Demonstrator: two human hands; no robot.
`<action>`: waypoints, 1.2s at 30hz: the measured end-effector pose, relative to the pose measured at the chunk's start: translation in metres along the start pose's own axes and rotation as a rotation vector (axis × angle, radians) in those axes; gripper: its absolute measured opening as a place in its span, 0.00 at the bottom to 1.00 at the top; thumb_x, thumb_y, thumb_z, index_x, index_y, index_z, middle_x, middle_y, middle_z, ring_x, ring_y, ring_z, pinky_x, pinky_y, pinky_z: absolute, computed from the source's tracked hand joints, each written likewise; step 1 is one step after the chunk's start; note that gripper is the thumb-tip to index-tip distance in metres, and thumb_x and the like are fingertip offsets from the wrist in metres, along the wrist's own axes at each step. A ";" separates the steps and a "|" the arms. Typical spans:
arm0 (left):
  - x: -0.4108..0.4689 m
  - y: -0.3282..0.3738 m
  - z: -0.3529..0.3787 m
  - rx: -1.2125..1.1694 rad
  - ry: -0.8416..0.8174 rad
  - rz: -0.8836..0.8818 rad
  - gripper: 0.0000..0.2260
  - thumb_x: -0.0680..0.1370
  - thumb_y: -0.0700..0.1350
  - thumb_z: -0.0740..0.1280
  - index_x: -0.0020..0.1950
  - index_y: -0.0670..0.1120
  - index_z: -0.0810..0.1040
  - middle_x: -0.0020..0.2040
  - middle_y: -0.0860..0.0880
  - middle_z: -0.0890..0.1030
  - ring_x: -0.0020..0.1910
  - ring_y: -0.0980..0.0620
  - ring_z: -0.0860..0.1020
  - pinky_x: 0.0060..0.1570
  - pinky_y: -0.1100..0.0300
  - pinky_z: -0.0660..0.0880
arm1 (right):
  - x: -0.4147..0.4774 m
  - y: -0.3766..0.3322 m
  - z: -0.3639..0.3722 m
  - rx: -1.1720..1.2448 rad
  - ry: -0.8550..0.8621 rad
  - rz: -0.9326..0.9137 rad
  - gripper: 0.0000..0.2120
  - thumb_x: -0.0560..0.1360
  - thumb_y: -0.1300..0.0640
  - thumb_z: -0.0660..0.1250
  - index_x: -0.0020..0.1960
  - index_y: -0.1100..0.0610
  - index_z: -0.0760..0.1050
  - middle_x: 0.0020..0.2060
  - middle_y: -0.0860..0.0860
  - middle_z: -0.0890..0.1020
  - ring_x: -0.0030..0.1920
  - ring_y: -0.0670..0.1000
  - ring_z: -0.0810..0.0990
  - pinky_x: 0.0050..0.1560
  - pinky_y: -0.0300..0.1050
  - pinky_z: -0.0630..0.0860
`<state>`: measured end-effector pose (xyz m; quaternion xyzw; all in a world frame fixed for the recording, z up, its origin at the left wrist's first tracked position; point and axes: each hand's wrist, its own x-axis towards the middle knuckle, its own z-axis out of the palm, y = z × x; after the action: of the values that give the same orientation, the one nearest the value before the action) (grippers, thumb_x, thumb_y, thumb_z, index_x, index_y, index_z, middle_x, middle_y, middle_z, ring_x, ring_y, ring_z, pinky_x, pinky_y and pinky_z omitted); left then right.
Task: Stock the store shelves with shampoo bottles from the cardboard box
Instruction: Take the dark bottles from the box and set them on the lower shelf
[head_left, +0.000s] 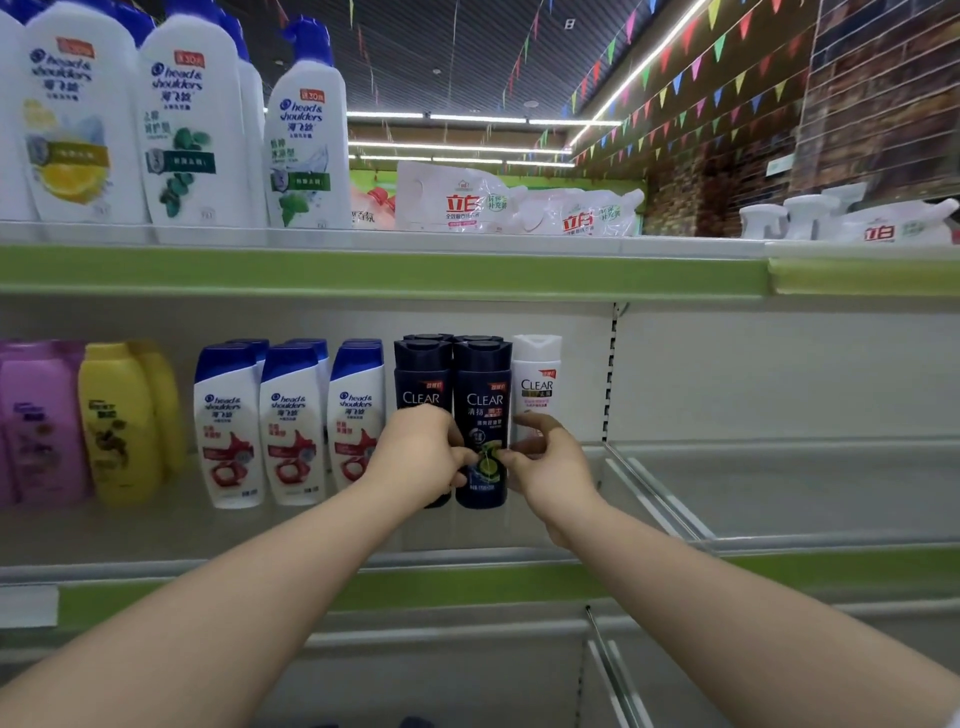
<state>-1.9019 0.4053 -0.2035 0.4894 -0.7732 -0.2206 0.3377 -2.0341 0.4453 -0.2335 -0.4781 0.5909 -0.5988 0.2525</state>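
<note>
The shelving (384, 270) fills the view, and the work is on its middle shelf (311, 535), where rows stand side by side: purple and yellow bottles at the left, then three rows of white Head & Shoulders bottles (291, 426), then two rows of dark bottles, then a white Clear bottle (537, 379). The cardboard box is out of view. The task's thing is the dark Clear bottle (482, 405) heading the right-hand dark row, upright on the shelf, touching its dark neighbour (421, 374) and just beside the white one. Both hands are on it: the left hand (415, 452) curls round its left side, covering the neighbour's lower half, and the right hand (550, 467) grips its right side, with both thumbs pressed on the label low on the front. This looks like the placing step at its close, with the bottle being squared up to face forward. The next move calls for a clean let-go without tipping it or nudging the white bottle, then a reach back to the box for another.
</note>
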 end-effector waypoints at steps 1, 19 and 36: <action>-0.005 0.000 -0.003 -0.038 -0.002 0.000 0.04 0.74 0.41 0.71 0.42 0.48 0.77 0.33 0.49 0.82 0.32 0.54 0.83 0.30 0.61 0.80 | -0.005 -0.001 0.000 0.008 0.022 0.005 0.18 0.75 0.64 0.67 0.63 0.54 0.70 0.40 0.49 0.74 0.45 0.51 0.77 0.56 0.56 0.78; -0.130 -0.099 -0.113 -0.401 -0.210 0.015 0.07 0.74 0.41 0.71 0.37 0.40 0.80 0.28 0.45 0.81 0.26 0.53 0.81 0.27 0.62 0.78 | -0.142 -0.049 0.120 0.009 0.160 0.138 0.10 0.74 0.68 0.62 0.42 0.54 0.75 0.37 0.50 0.77 0.35 0.49 0.80 0.53 0.57 0.80; -0.270 -0.269 -0.081 -0.360 -0.414 -0.392 0.08 0.76 0.35 0.62 0.48 0.46 0.76 0.35 0.49 0.79 0.29 0.54 0.75 0.29 0.63 0.70 | -0.277 0.077 0.223 0.063 -0.051 0.545 0.13 0.76 0.69 0.57 0.39 0.56 0.73 0.31 0.53 0.74 0.30 0.49 0.72 0.31 0.39 0.70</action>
<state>-1.6000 0.5348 -0.4117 0.5061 -0.6651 -0.5090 0.2059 -1.7454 0.5679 -0.4169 -0.3081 0.6722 -0.5148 0.4338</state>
